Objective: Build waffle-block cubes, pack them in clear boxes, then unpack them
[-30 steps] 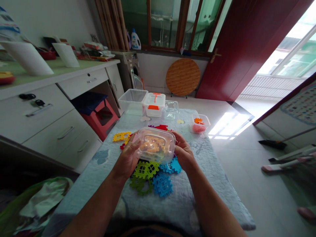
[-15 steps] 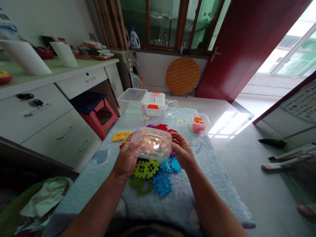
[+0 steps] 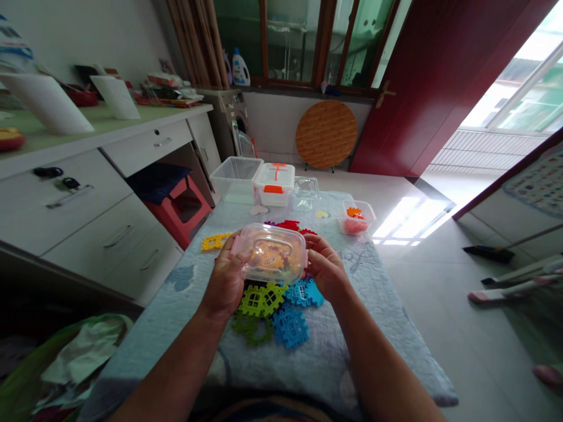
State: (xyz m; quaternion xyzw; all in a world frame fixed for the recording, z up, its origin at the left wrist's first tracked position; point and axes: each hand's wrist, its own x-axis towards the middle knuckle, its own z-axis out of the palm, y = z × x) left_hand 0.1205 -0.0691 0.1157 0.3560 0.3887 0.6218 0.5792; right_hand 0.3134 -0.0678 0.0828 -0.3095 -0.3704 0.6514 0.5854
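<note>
A clear plastic lid (image 3: 273, 253) with pink clips at its ends is held above the middle of the table. My left hand (image 3: 226, 278) grips its left end and my right hand (image 3: 326, 266) its right end. Orange-yellow pieces show through the plastic; whether they lie beneath it or in a box under it I cannot tell. Nearer to me lie green building pieces (image 3: 254, 299) and blue building pieces (image 3: 291, 327). Red building pieces (image 3: 289, 225) peek out behind the lid, and a yellow building piece (image 3: 214, 242) lies left of my left hand.
Along the cloth-covered table's (image 3: 373, 328) far end stand an open clear bin (image 3: 236, 179), a white box with orange clips (image 3: 274, 184) and a clear lid (image 3: 306, 190). At the right edge sits a small box with orange and pink pieces (image 3: 357, 218). A pink stool (image 3: 185, 205) stands left.
The lid tilts slightly differently in my hands, and its pink clips and the orange-yellow pieces show more clearly. Both hands keep their hold; the view has shifted very slightly.
</note>
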